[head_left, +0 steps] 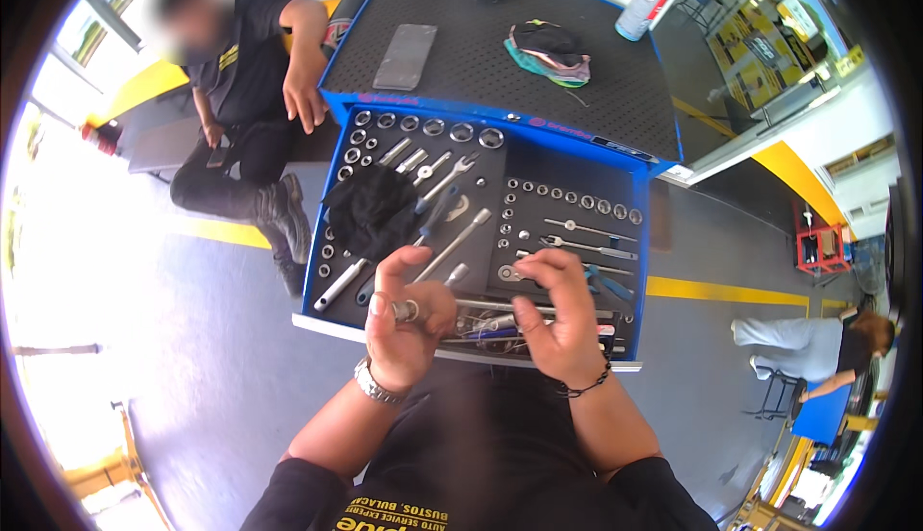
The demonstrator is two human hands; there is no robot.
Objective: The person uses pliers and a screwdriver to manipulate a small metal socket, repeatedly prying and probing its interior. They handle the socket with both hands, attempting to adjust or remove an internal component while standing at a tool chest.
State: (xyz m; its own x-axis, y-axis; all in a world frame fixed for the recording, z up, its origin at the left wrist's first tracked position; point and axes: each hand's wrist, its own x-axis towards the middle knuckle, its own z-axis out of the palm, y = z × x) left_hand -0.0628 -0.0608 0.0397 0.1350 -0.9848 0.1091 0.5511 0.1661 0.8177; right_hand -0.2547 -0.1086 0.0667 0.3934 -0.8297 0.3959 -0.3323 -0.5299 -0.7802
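Observation:
My left hand (409, 324), with a metal watch on its wrist, is closed around a silver socket (408, 310) above the front of an open tool drawer (322, 319). Its palm faces up, and the thumb stands beside the socket. Over the drawer's front right part, my right hand (561, 324) has curved fingers apart, with nothing visible in it. A long metal bar (510, 307) runs between the hands; whether it touches the left hand I cannot tell. Foam beds hold rows of sockets (435, 127), several wrenches and a ratchet (510, 272). A black cloth (371, 209) covers some tools.
Above the drawer, the blue cabinet's black top (461, 60) bears a grey flat slab (406, 56), a bunched cloth (548, 53) and a spray can (644, 7). A person (240, 89) sits at left, one hand near the cabinet. Another person (817, 344) is at far right.

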